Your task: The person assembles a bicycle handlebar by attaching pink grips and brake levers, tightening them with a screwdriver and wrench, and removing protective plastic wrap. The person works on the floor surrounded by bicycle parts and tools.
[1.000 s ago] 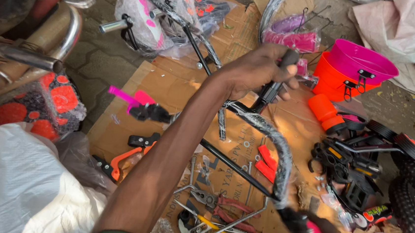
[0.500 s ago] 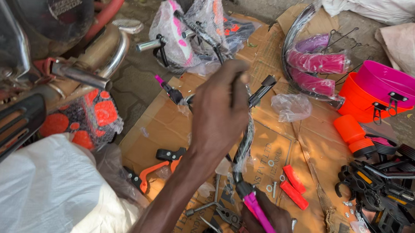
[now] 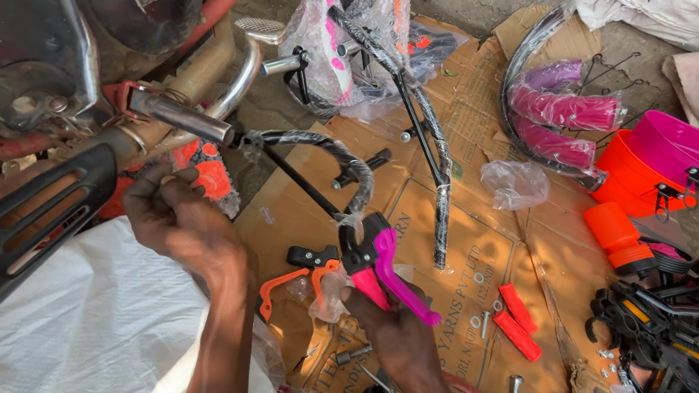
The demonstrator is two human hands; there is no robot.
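- Right now my right hand [image 3: 390, 320] is clenched around the pink grip end of a bicycle handlebar [image 3: 343, 167], just below its pink brake lever [image 3: 398, 271], which sticks out toward 4 o'clock.
- From that grip the handlebar, wrapped in clear plastic, arches up toward 11 o'clock, and its black stem slants across the middle of the view.
- My left hand [image 3: 169, 216] sits at 9 o'clock with its fingers curled at the edge of an orange-and-white patterned cloth [image 3: 206, 173]; I cannot tell whether it grasps anything.
- Flattened cardboard [image 3: 463, 230] on the ground carries the loose parts.
- An orange brake lever [image 3: 297, 276] lies between my two arms, just beside my right wrist.
- Two red hand grips [image 3: 516, 319] lie at 4 o'clock from my right hand, near some bolts.
- A wrapped bicycle frame [image 3: 353, 47] lies at 12 o'clock, and pink mudguards [image 3: 560, 113] in plastic at 2 o'clock.
- A pink-and-orange basket [image 3: 668, 159] stands at 3 o'clock, with black pedals and parts [image 3: 659, 329] below it.
- A motorcycle exhaust pipe [image 3: 185, 117] and engine fill the 10 o'clock corner.
- A white sack [image 3: 73, 324] covers the 7 o'clock corner under my left forearm.
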